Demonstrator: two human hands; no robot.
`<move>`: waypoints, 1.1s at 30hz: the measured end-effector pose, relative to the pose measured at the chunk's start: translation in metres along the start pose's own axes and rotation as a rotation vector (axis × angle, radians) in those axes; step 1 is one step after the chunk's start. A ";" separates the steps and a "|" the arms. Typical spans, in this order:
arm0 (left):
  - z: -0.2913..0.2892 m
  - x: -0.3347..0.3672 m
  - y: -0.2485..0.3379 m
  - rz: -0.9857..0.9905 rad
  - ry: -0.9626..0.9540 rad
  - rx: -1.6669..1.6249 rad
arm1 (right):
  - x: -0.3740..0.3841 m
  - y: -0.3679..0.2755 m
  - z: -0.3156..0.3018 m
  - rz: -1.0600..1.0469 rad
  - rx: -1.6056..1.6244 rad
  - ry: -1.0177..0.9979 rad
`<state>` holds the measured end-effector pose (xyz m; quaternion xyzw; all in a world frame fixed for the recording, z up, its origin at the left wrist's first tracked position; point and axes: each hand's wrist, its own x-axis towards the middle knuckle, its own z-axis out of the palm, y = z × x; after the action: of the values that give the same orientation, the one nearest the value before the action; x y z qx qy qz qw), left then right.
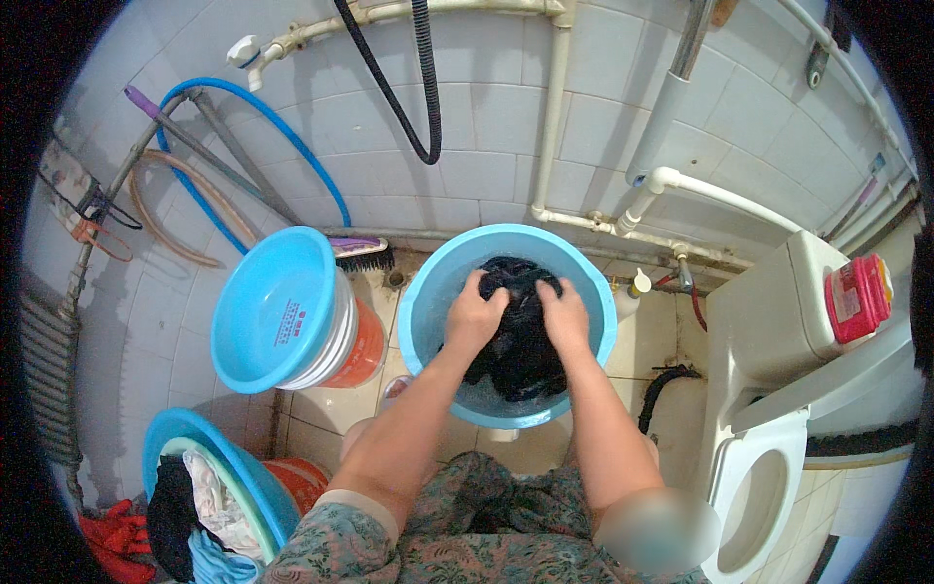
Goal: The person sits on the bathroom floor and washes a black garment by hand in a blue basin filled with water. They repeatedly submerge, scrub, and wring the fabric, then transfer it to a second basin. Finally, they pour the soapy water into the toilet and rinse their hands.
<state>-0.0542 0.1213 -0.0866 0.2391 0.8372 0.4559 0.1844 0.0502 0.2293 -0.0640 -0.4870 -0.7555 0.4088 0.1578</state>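
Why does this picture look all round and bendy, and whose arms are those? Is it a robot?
No robot here! It's a person's own two arms. The camera sits on their head and looks down, so you see about what they'd see. Its very wide lens bends straight lines.

The left hand and right hand grip black cloth in a big light-blue basin.

On the left, another blue basin sits atop an orange-and-white bucket. Below that, a basin of clothes. A scrubbing brush is near the wall, and a toilet is on the right.
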 end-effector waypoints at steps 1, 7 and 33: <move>-0.004 -0.001 -0.001 -0.019 -0.007 -0.009 | 0.009 0.007 -0.001 0.057 -0.050 0.011; -0.011 0.000 -0.045 0.073 -0.054 0.370 | 0.012 0.048 0.021 -0.307 -0.502 0.032; -0.043 -0.007 0.023 -0.290 -0.253 -1.296 | -0.066 -0.030 -0.001 -0.580 0.502 0.154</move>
<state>-0.0659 0.0988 -0.0442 0.0170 0.3901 0.8050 0.4466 0.0636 0.1669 -0.0301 -0.2288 -0.7244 0.4814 0.4373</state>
